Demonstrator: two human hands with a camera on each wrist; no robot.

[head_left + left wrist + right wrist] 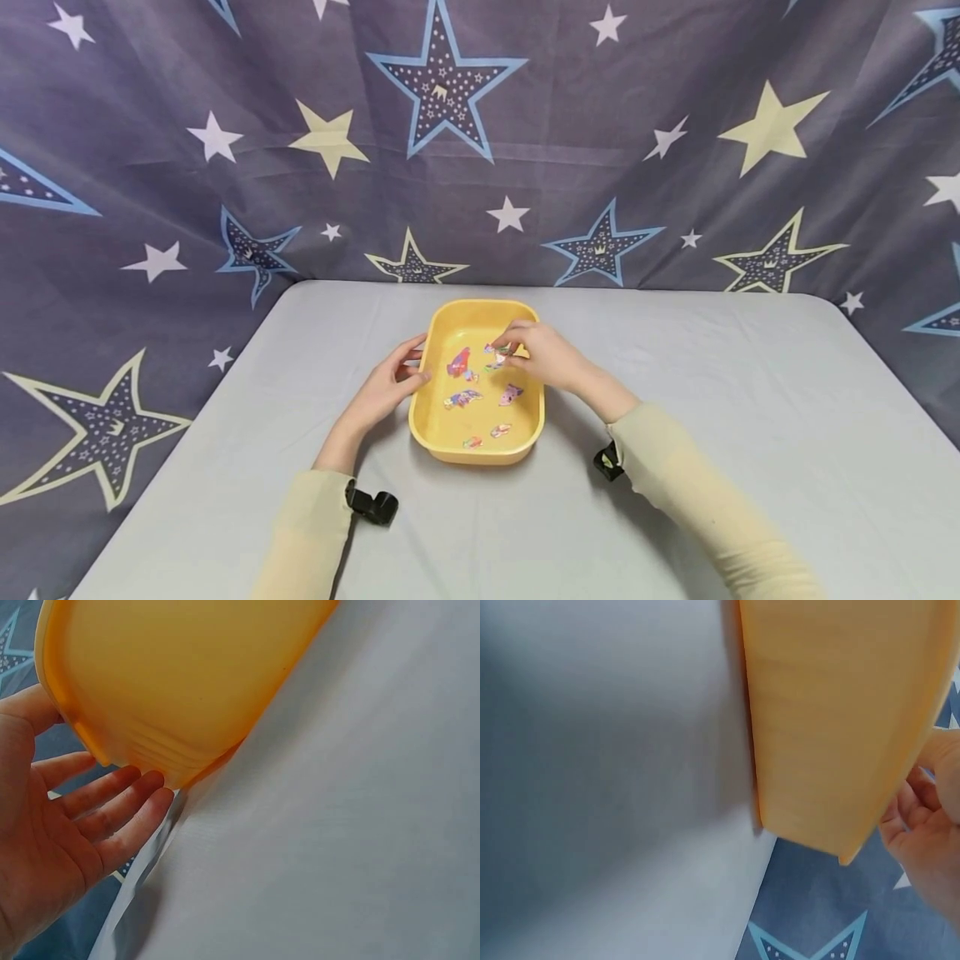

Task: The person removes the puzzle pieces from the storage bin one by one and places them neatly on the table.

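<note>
A yellow plastic tub [442, 437] sits on the table with several small, flat, colourful printed pieces [462, 399] scattered over its bottom. At its left side, my left hand [386, 387] holds the wall, thumb at the rim and fingers against the outside. The left wrist view shows those fingers [124, 817] lightly bent beneath the rim. My right hand [551, 354] reaches over the right rim, its fingertips pinching a small colourful piece [501, 358] inside the tub. In the right wrist view the tub's wall [832, 727] hides the fingertips of the right hand [926, 825].
A pale grey cloth covers the table [712, 400] around the tub. Behind and to the left hangs a dark curtain [540, 125] with star prints. Black wrist cameras [373, 505] are strapped to both forearms.
</note>
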